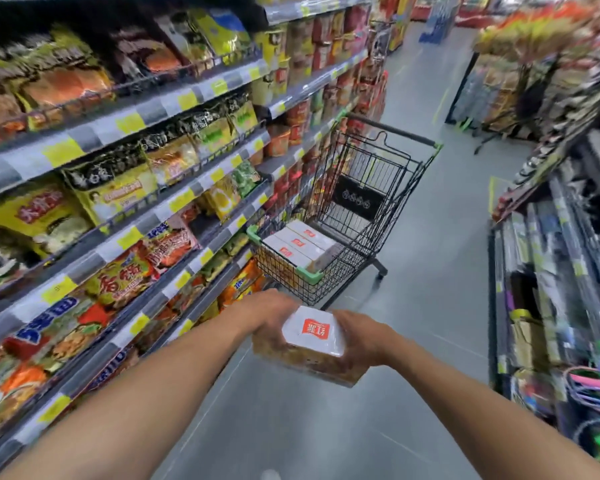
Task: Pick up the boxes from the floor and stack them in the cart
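I hold one box [314,337] between both hands in mid-air, just short of the cart's near end. Its top is white with a red logo and its sides are orange-brown. My left hand [269,315] grips its left side and my right hand [359,336] its right side. The black wire cart [388,216] with green corner bumpers stands ahead in the aisle. Three like boxes [297,242] lie side by side at the near end of its basket.
Shelves [174,202] of packaged noodles and snacks run along the left, close beside the cart. Racks of household goods [551,278] line the right. Grey floor [430,258] lies open between them, and a display stand [520,84] rises farther down the aisle.
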Motion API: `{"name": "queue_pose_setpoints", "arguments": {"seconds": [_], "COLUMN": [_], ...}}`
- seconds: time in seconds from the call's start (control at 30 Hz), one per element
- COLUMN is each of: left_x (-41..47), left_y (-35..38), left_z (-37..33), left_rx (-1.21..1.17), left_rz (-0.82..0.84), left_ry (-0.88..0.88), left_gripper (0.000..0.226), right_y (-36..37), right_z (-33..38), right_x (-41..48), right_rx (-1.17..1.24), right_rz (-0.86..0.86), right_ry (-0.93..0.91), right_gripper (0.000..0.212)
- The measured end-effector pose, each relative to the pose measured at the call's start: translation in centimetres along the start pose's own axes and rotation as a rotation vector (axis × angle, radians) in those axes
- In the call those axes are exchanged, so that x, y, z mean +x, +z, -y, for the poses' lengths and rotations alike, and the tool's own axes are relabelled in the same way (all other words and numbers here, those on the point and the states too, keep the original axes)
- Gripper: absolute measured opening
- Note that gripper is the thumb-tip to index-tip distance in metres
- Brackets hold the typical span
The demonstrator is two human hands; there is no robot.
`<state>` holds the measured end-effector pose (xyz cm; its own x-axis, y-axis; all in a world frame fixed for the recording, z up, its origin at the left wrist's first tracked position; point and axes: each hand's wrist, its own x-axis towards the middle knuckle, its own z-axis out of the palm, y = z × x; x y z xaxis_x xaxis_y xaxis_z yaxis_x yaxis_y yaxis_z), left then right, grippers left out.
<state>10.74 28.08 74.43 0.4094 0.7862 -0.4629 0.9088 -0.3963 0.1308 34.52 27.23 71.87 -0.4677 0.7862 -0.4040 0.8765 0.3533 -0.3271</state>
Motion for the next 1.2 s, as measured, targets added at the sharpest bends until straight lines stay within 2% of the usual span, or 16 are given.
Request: {"name": "queue_pose_setpoints", "arguments": {"seconds": [0.3,0.47,0.57,0.77,1.0,1.2], "left_x": [11.0,18.2,22.4,28.9,34.6,39.7], "left_y": [-4.5,-7.9,-10.3,-14.3,-17.8,-21.6], "left_z": [4.1,6.2,7.0,9.0,13.4,18.2], "left_rx": [0.027,0.072,0.109,0.144,0.136,0.111], "left_rz": [0.068,0.053,0.062,0.068,0.072,0.074], "left_ry": [0.103,0.138,0.119,0.073,0.04,0.062], "left_gripper": [0.082,0.077,0.086,0.091,0.101,0.089], "right_y": [-3.4,-6.7,-9.4,-14.1,-18.7,-22.0], "right_z": [-5.5,-9.8,-12.3,-16.3,-18.5,-19.3], "right_x": [7.2,12.4,15.6,21.5,28.7,35.7], "right_rx": [0.059,0.095,0.126,0.144,0.127,0.122], "right_rz": [-0.003,-0.02,-0.033,-0.034,-0.02,-0.033], "right_ry": [0.085,0.092,0.068,0.021,-0.029,-0.002], "right_gripper": [0.077,0.08,0.092,0.093,0.077,0.073]}}
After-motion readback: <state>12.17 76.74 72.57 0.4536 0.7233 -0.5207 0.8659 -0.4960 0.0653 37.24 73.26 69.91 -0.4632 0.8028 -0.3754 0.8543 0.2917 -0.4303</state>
